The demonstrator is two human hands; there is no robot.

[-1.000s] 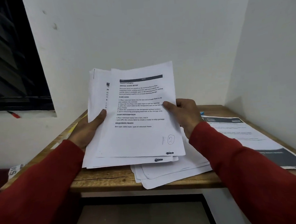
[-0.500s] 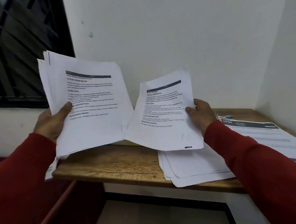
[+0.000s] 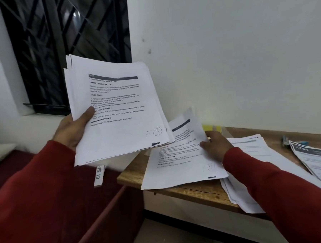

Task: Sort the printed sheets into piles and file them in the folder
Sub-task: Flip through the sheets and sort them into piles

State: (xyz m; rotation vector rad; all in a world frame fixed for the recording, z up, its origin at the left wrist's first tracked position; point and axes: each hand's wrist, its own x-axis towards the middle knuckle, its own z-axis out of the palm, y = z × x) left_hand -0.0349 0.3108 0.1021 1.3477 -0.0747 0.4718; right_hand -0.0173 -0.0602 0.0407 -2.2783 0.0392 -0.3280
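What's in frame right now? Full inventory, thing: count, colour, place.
Held stack: several sheets, white, printed, raised in the air left of the table.
Single sheet: one, white, printed, at the table's left end, overhanging its edge.
Loose pile: several sheets, white, on the table beneath the right arm.
Dark-header sheets: a few, white and dark grey, table's far right.
Yellow item: one, by the wall, mostly hidden.
Table: one, brown wood.
Window: one, dark grille, upper left.
White tag: one, left of table.
Left hand: grips the held stack.
Right hand: on the single sheet.

Thick stack of printed sheets held aloft at left; single sheet flat on table's left end.
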